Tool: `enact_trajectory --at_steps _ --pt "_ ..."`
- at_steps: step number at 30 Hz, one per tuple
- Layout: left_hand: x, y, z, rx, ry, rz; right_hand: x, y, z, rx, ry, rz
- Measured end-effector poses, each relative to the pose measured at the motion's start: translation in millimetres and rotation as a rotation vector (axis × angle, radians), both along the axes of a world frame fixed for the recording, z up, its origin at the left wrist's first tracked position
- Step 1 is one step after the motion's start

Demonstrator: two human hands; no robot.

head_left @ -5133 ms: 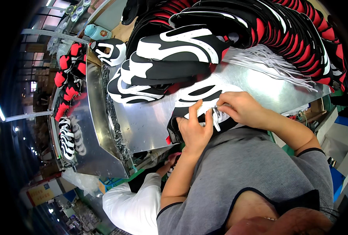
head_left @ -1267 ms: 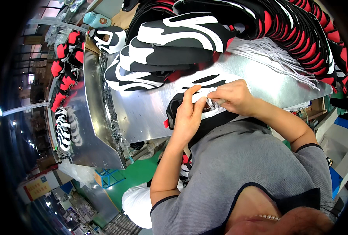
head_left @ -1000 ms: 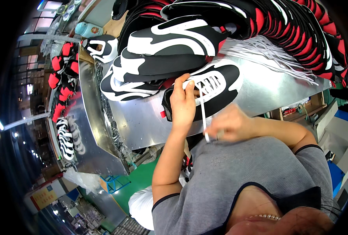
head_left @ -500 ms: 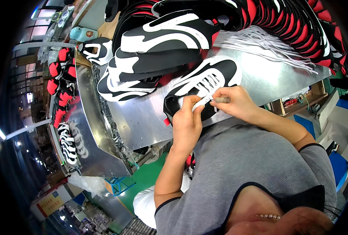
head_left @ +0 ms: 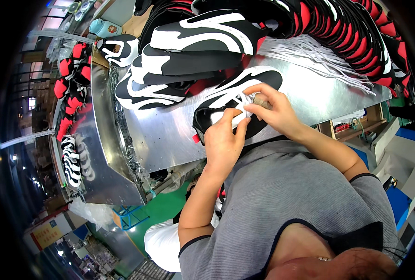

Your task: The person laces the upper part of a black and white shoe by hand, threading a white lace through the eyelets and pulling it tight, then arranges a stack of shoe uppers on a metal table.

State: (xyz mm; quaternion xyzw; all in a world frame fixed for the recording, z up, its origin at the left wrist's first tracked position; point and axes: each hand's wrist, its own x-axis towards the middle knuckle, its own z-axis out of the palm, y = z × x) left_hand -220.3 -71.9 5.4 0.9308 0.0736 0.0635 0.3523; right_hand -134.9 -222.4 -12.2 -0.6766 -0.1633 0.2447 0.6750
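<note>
A black and white shoe upper [head_left: 272,79] lies on the metal tabletop in front of me, a white lace [head_left: 246,99] across its eyelets. My left hand [head_left: 222,140] pinches the near side of its throat with thumb and forefinger, close to the lace. Over the lacing, my right hand [head_left: 282,114] has its fingers curled round a small tool with a short wooden handle [head_left: 262,101]. Its thumb and forefinger are at the lace; the tool's tip is hidden.
Stacked uppers [head_left: 193,65] stand just behind the one in work. Loose white laces [head_left: 317,60] spread at the right, before a long row of black and red uppers [head_left: 347,35]. A metal trough [head_left: 105,126] runs along the left; a light blue cup [head_left: 105,29] stands beyond.
My right hand has turned and lifted slightly, its fingers now reaching over the lacing, and the wooden handle points more upward. My left hand keeps its pinch. The view has shifted a little.
</note>
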Motion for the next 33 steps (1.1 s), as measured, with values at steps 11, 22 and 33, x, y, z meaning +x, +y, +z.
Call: enact_trajectory --at_steps 11,22,33 --pt "6 -8 -3 0.035 -0.115 0.019 -5 -42 -4 -0.254 -0.211 0.225" --pt "-1 -30 -21 -0.044 -0.465 -0.115 12 -35 -27 -0.256 0.138 0.131" --pt "-5 -18 -13 -0.126 0.008 -0.056 63 -90 17 -0.403 -0.227 0.348"
